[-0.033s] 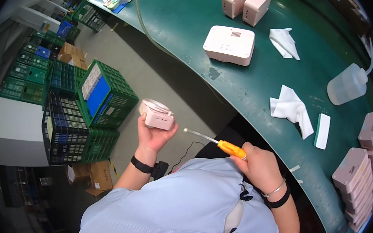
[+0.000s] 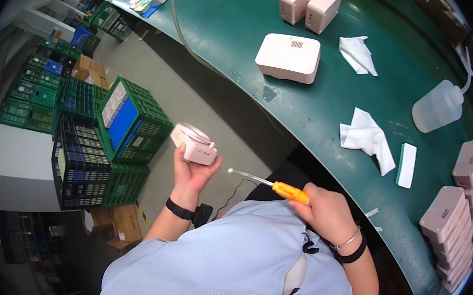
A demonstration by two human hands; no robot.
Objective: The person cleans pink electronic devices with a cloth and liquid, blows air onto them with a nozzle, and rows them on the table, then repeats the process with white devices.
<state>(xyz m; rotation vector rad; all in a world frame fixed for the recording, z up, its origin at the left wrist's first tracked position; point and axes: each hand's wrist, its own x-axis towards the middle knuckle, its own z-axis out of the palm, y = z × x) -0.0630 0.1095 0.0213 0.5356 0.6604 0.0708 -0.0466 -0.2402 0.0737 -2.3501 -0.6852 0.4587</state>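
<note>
My left grip [image 2: 190, 176] is closed around a small pink box [image 2: 195, 146], thumb on one side and fingers on the other, at nine o'clock from the middle of my view. It is tilted, with a pale loop on top, and the marks by the ports on its side are too small to make out. My right grip [image 2: 330, 213], at four o'clock, is wrapped around the yellow handle of a tool [image 2: 291, 192]; its pale shaft points to nine, the tip near the box but not touching it.

On the green tabletop [image 2: 302, 111], a bigger box [image 2: 289, 53] lies at one o'clock with a dark grille on its upper face, and beyond it two more boxes [image 2: 322, 10] stand side by side. One white cloth [image 2: 357, 54] lies between one and two, another [image 2: 369, 138] at three beside a white-and-green block [image 2: 408, 166]. A bottle [image 2: 438, 107] is between two and three, a stack [image 2: 446, 216] of pink boxes between three and four.

Off the tabletop, crates [image 2: 151, 114] are piled towards nine, and a carton [image 2: 126, 225] between seven and eight bears dark print and a white label
</note>
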